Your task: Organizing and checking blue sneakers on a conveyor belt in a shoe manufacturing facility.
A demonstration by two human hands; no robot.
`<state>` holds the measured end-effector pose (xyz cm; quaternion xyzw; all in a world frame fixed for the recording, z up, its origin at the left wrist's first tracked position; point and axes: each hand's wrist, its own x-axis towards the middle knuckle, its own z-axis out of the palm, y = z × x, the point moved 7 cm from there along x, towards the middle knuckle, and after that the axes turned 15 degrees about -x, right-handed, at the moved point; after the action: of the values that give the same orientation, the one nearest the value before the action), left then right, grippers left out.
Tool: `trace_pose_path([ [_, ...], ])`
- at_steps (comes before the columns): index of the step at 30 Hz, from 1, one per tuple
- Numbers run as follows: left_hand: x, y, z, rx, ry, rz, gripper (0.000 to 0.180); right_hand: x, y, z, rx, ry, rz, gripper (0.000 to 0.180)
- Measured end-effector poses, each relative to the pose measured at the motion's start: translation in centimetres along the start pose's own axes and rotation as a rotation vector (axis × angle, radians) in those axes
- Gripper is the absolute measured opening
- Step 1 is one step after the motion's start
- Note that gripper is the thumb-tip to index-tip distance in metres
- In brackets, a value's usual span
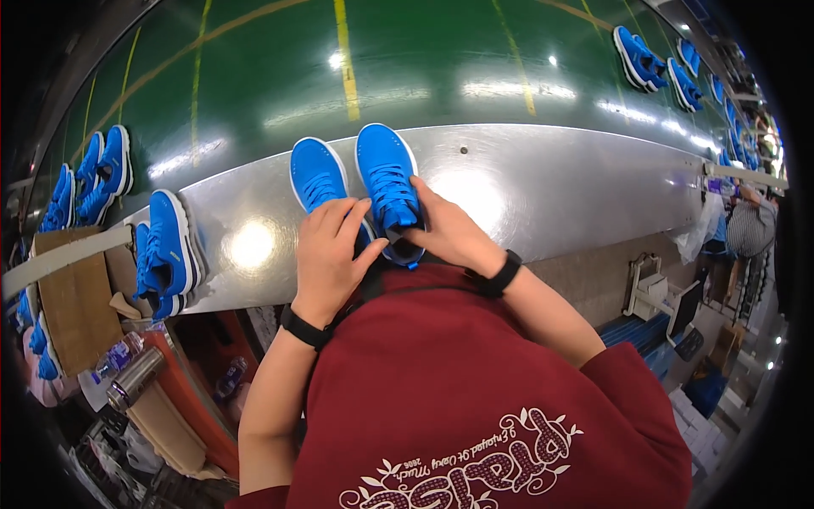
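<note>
Two bright blue sneakers with white soles stand side by side on a shiny metal ledge [551, 182] in front of me, toes pointing away. My left hand [331, 250] rests over the heel end of the left sneaker [315, 176]. My right hand [449, 233] grips the heel and tongue area of the right sneaker [386, 174], fingers curled at its dark collar. Both wrists wear black bands. My dark red top fills the lower middle of the view.
A green conveyor belt [424, 68] runs beyond the ledge with more blue sneakers [649, 59] at the far right and others [102, 174] at the left. Another blue pair [170, 254] lies on the ledge's left end. A metal flask [136, 377], cardboard [76, 297] and another person [750, 225] are nearby.
</note>
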<state>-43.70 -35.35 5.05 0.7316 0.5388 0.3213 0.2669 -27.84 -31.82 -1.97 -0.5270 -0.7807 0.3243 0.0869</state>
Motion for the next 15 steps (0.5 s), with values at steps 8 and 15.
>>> trace_pose_path([
  [8, 1.5, -0.4, 2.5, 0.131, 0.017, 0.046, 0.070, -0.6, -2.2, -2.0, 0.092, 0.241, 0.042, 0.036],
  [15, 2.0, -0.9, 3.4, 0.193, -0.011, -0.003, 0.083, 0.0, -1.6, -2.9, 0.168, 0.246, 0.146, 0.028],
])
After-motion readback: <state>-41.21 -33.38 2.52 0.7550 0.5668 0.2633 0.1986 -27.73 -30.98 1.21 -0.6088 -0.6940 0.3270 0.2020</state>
